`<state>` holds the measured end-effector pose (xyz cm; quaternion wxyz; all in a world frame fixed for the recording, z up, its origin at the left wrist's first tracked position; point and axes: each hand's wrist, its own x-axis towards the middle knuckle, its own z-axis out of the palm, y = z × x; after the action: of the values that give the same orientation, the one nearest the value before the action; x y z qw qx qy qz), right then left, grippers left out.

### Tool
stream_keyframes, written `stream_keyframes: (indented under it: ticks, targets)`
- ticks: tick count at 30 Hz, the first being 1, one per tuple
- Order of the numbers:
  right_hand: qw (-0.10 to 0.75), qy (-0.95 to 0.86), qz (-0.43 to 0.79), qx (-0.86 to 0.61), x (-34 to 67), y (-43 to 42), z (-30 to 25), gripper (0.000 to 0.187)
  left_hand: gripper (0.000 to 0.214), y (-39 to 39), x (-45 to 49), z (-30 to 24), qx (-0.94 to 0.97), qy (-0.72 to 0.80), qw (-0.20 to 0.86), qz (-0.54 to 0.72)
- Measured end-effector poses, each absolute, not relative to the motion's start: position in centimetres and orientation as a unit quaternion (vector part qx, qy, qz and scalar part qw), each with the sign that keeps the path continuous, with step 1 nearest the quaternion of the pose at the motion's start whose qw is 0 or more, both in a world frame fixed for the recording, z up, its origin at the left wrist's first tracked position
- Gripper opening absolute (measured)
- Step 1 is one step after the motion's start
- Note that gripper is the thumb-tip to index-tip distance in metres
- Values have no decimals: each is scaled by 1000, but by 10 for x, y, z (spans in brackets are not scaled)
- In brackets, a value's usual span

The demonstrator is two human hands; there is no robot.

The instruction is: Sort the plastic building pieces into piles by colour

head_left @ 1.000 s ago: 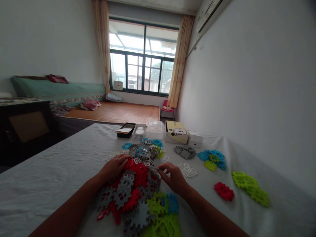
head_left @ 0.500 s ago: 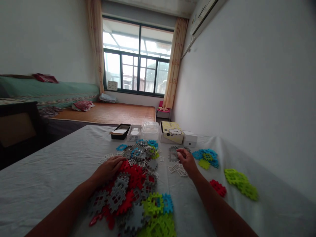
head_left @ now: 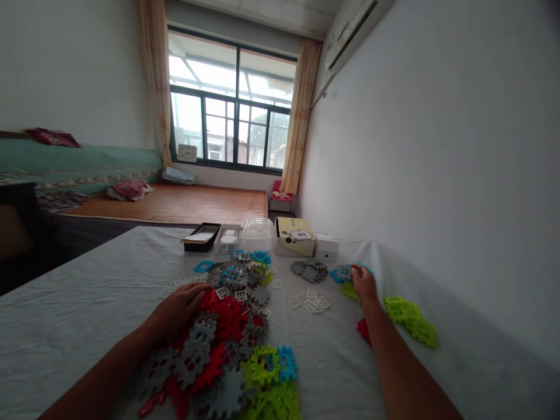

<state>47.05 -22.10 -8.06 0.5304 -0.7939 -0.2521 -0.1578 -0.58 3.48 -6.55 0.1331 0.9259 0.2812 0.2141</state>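
Note:
My left hand (head_left: 186, 300) lies palm down with its fingers stretched over the left edge of a heap of red toothed plastic building plates (head_left: 230, 315). Grey building plates (head_left: 195, 356) lie in the same heap, close to that wrist. Farther right, my right hand (head_left: 364, 281) pinches the edge of a toothed building plate above the blue building plates (head_left: 338, 274); its colour, seemingly greyish, is hard to make out. A green plate (head_left: 349, 290) shows under this hand, and red plates (head_left: 362, 329) are partly hidden by the forearm.
Small white window-frame pieces (head_left: 310, 301) lie mid-table, before a grey plate pile (head_left: 310, 270). Green plates lie at right (head_left: 411, 319) and front (head_left: 275, 402). Along the back stand a black box (head_left: 203, 238), a clear plastic container (head_left: 257, 234), a yellow box (head_left: 295, 236) and a white box (head_left: 326, 249).
My right hand has moved right, from the grey plate pile to the blue plates. My left hand stays on the heap. The whole view has shifted slightly.

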Motion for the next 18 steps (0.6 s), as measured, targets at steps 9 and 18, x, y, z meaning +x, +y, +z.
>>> stream_keyframes:
  ticks: [9, 18]
  targets:
    - [449, -268, -68, -850, 489, -241, -75, 35, 43, 33, -5, -63, 928, 275, 143, 208]
    - [351, -242, -39, -904, 505, -257, -76, 50, 45, 34, -5, -64, 927, 282, 134, 206]
